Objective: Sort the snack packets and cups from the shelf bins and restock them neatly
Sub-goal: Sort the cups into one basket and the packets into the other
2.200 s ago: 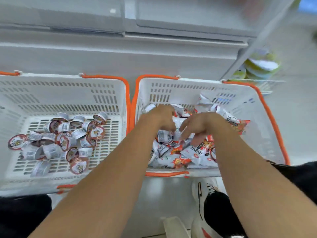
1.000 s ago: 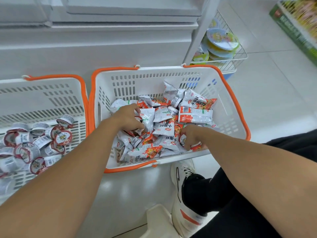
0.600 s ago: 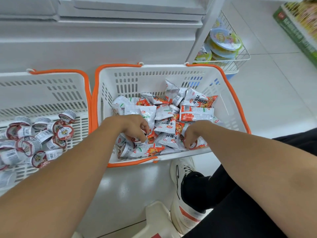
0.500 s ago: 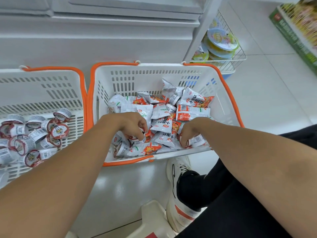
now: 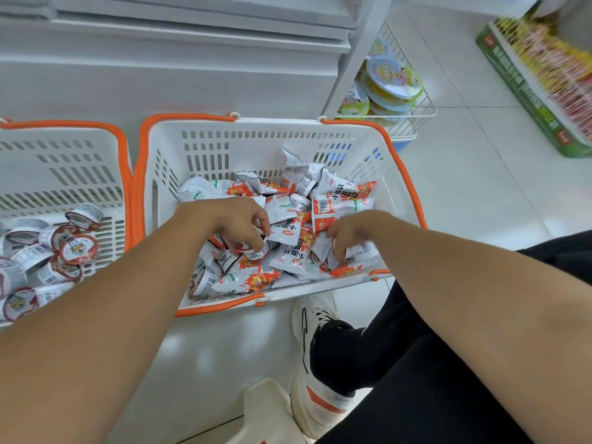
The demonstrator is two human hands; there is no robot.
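Two white baskets with orange rims stand side by side. The right basket holds a heap of white-and-orange snack packets with small cups mixed in. My left hand is down in the heap and its curled fingers grip a small cup. My right hand is at the basket's near right corner, fingers curled round another small cup among the packets. The left basket holds several small cups with red-and-white lids.
A white cabinet front runs behind the baskets. A wire shelf at the back right carries larger lidded bowls. A green display box of goods lies on the tiled floor at far right. My white shoe and black trouser leg are below the right basket.
Both hands have dug from the middle of the packet heap toward its near side and closed on small cups. The view has swung right, so the left basket sits partly out of frame.
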